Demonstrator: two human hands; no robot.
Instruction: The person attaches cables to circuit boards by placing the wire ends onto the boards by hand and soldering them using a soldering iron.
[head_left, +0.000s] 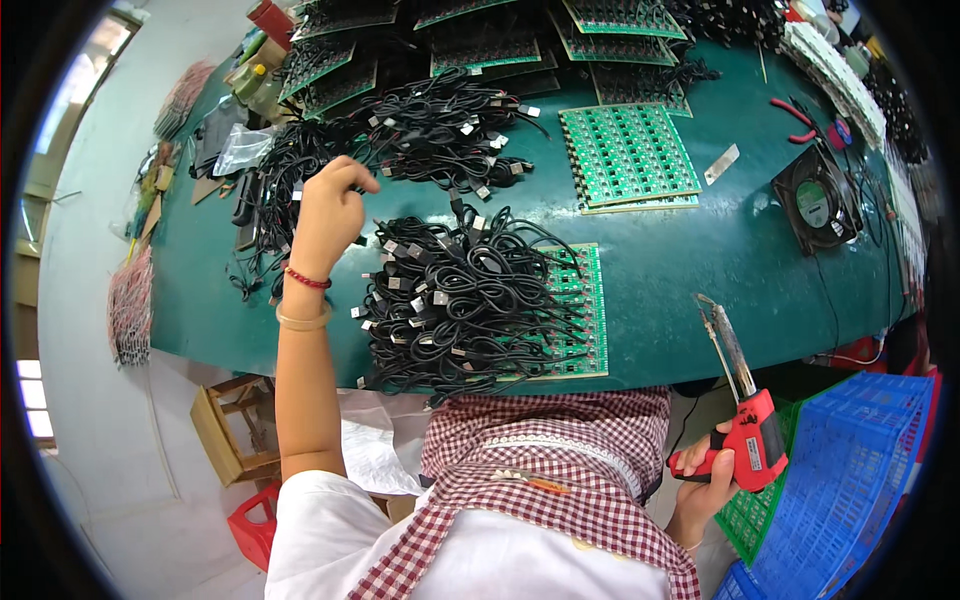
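My left hand point(328, 212) is raised over the green table point(700, 260), fingers curled down into a pile of black cables with metal plugs point(300, 170) at the left. It seems to pinch a cable, though the grip is hidden. A second heap of black cables point(470, 300) lies in front of me, on top of a green circuit board panel point(585, 310). My right hand point(712, 470) is low at the right, off the table, closed around the red handle of a soldering gun point(745, 410) whose metal tip points up.
More green circuit panels point(628, 155) and cable piles point(440, 120) fill the far table. A small black fan point(815, 205) and red-handled pliers point(795, 115) sit at the right. Blue and green crates point(850, 470) stand at my right, a wooden stool point(230, 430) at my left.
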